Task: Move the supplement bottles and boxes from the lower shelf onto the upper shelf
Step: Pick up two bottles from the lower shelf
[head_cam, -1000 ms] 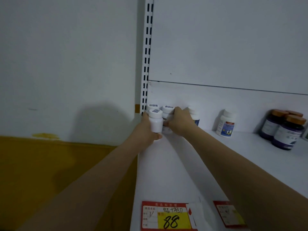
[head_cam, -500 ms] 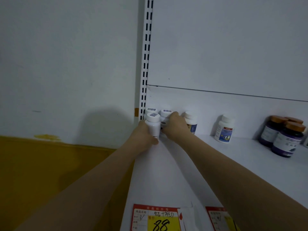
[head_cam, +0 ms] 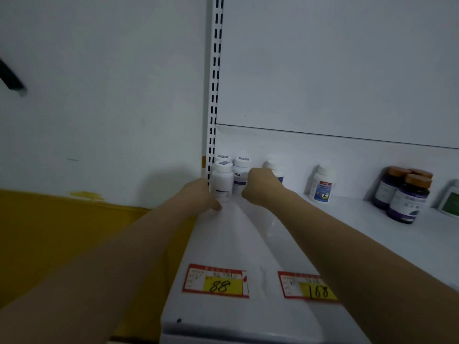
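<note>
On the shelf (head_cam: pixel 236 244), left hand (head_cam: pixel 198 198) grips white bottle (head_cam: pixel 222 180).

An 88 price tag (head_cam: pixel 215 281) sits left of a 168 price tag (head_cam: pixel 308 286); a slotted upright (head_cam: pixel 215 83) stands behind.

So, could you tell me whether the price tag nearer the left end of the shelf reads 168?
No, the left price tag reads 88; the 168 tag sits to its right.
</note>
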